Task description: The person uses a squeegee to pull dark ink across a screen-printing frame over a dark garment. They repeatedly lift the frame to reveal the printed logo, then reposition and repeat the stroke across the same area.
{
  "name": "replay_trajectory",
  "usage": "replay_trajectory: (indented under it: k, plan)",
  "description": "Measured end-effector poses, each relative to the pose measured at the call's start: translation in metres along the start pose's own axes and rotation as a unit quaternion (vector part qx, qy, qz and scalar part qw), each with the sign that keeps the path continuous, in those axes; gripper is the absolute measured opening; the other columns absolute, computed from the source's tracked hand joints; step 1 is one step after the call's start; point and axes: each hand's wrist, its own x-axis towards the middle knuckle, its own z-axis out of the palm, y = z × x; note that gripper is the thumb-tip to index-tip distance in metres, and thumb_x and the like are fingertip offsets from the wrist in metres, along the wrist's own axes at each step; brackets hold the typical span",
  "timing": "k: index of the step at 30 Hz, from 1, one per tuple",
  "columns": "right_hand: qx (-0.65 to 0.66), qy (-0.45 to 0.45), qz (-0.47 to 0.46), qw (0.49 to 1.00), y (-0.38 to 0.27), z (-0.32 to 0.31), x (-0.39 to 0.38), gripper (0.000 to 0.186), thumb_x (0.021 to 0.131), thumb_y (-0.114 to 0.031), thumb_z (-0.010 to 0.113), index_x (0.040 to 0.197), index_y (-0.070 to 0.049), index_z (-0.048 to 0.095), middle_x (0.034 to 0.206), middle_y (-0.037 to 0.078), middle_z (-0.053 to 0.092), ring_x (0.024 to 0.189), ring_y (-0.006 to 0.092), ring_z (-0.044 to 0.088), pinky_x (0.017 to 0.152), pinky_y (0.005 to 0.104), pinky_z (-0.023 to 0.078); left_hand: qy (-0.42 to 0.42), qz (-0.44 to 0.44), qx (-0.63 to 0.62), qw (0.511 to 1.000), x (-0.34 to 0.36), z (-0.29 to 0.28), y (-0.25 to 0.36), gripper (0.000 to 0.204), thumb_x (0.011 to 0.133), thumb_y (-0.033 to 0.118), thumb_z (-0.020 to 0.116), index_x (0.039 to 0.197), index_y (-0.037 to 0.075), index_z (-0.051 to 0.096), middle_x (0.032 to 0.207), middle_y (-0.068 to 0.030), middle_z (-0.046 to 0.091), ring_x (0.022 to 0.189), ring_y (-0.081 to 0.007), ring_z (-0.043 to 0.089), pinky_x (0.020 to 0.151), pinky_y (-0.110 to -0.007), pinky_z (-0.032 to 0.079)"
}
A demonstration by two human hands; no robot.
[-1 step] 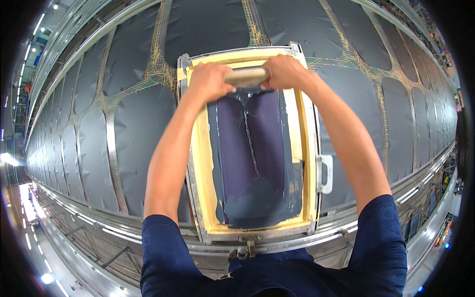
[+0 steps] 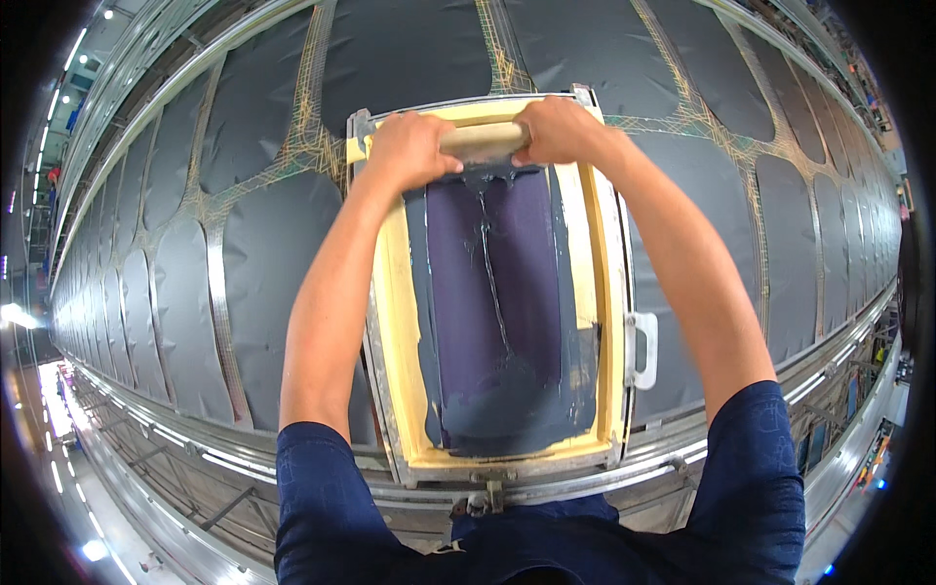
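Both hands grip a squeegee [image 2: 482, 139] with a pale wooden handle at the far end of a screen printing frame [image 2: 612, 292]. My left hand [image 2: 408, 151] is wrapped round the handle's left end. Round its right end my right hand [image 2: 561, 134] is closed. The squeegee's lower edge meets dark ink [image 2: 507, 405] on the screen. A purplish mesh panel [image 2: 492, 292] shows in the middle, with a thin glossy streak of ink running down it. Yellow tape lines the inside of the frame.
The frame lies on a long table covered with dark fabric pieces [image 2: 283, 283], with yellowish criss-cross lines between them. A white handle [image 2: 643, 351] sticks out from the frame's right side. Metal rails [image 2: 546, 485] run along the near edge, with a clamp [image 2: 495, 494] below the frame.
Both hands and the squeegee have shifted slightly toward the far end of the frame. The handle looks more tilted away. The frame itself has barely moved.
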Motion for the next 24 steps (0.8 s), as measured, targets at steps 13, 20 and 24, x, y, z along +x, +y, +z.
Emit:
replay_trajectory:
  k: [13, 20, 24]
  plan:
    - [0.03, 0.024, 0.006, 0.999, 0.039, -0.006, 0.05, 0.042, 0.071, -0.03, 0.088, 0.102, -0.003, 0.077, 0.089, 0.017, 0.076, 0.087, 0.0333, 0.074, 0.079, 0.0431, 0.057, -0.038, -0.058, -0.037, 0.997, 0.058, 0.009, -0.02, 0.06, 0.063, 0.04, 0.092, 0.115, 0.013, 0.077, 0.084, -0.0117, 0.075, 0.082, -0.0311, 0.074, 0.079, -0.041, 0.056]
    - [0.026, -0.007, 0.013, 1.0, -0.007, 0.049, -0.047, 0.034, 0.073, -0.031, 0.085, 0.094, -0.006, 0.076, 0.083, 0.015, 0.075, 0.081, 0.0322, 0.074, 0.074, 0.0434, 0.057, -0.024, -0.041, -0.045, 0.998, -0.061, 0.023, 0.039, 0.046, 0.069, 0.04, 0.088, 0.106, 0.015, 0.078, 0.085, -0.0119, 0.075, 0.087, -0.0335, 0.072, 0.079, -0.044, 0.055]
    - [0.006, -0.046, 0.018, 0.999, -0.064, 0.082, -0.142, 0.03, 0.075, -0.033, 0.084, 0.09, -0.008, 0.076, 0.083, 0.014, 0.075, 0.083, 0.0352, 0.073, 0.075, 0.0459, 0.058, -0.044, -0.037, -0.062, 0.996, -0.165, 0.032, 0.091, 0.03, 0.073, 0.035, 0.086, 0.09, 0.014, 0.074, 0.082, -0.0116, 0.073, 0.084, -0.0353, 0.07, 0.079, -0.046, 0.052]
